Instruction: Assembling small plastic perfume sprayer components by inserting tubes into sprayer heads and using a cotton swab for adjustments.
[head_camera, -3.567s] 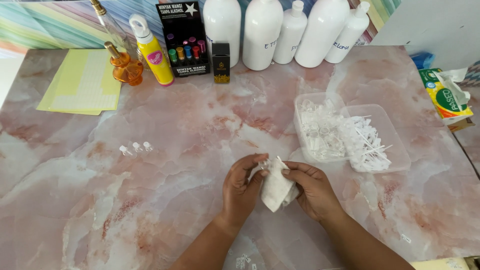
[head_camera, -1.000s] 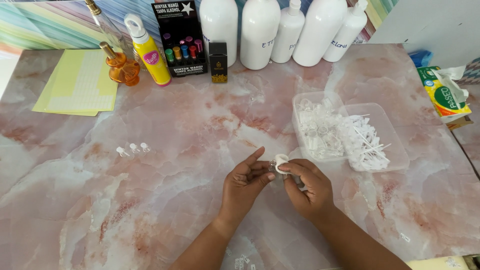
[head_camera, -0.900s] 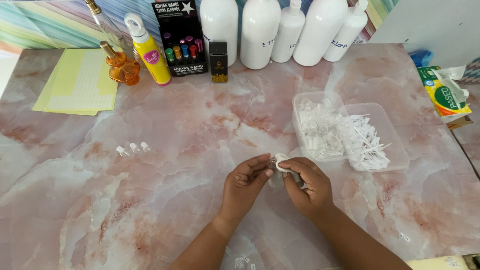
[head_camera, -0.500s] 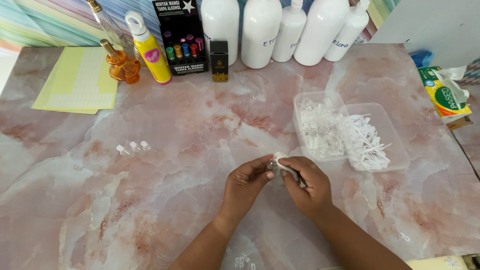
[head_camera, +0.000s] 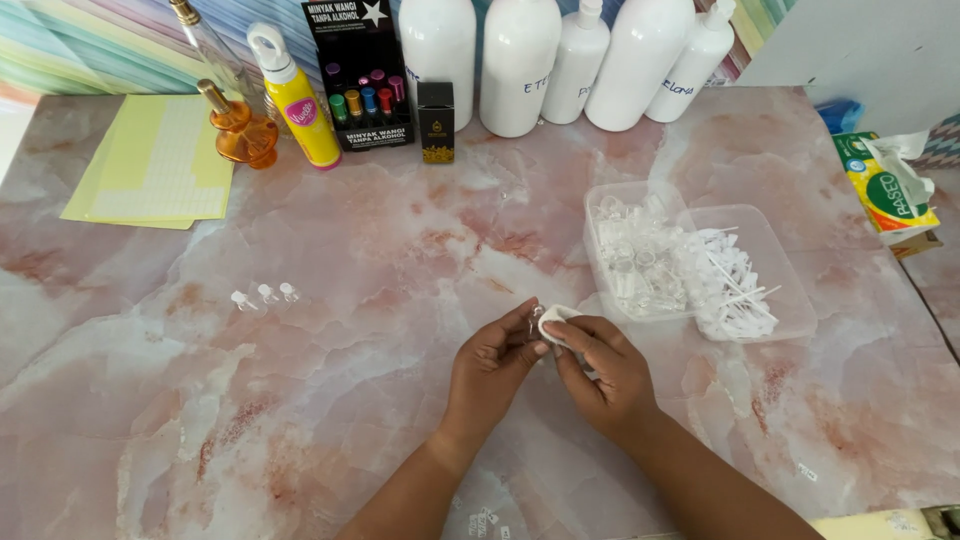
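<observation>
My left hand (head_camera: 492, 365) and my right hand (head_camera: 602, 368) meet over the pink marble tabletop (head_camera: 400, 260). My right hand pinches a small crumpled white tissue (head_camera: 556, 318). My left hand's fingertips hold a tiny clear vial (head_camera: 534, 324) against that tissue; the vial is mostly hidden by fingers. Just to the right stand two clear plastic tubs: one (head_camera: 632, 252) full of small clear vials, the other (head_camera: 745, 272) full of white plastic sticks and caps.
Three tiny clear vials (head_camera: 264, 295) lie at the left. Yellow sheets (head_camera: 155, 160) sit at the back left. Along the back stand an amber bottle (head_camera: 237, 127), a yellow bottle (head_camera: 292, 96), a black display box (head_camera: 362, 72), several white bottles (head_camera: 540, 60). A tissue pack (head_camera: 885, 185) lies at the right.
The tissue, held spread out between both hands earlier, is now bunched small in my right fingers. My hands have shifted slightly toward the tubs and closed together around the vial.
</observation>
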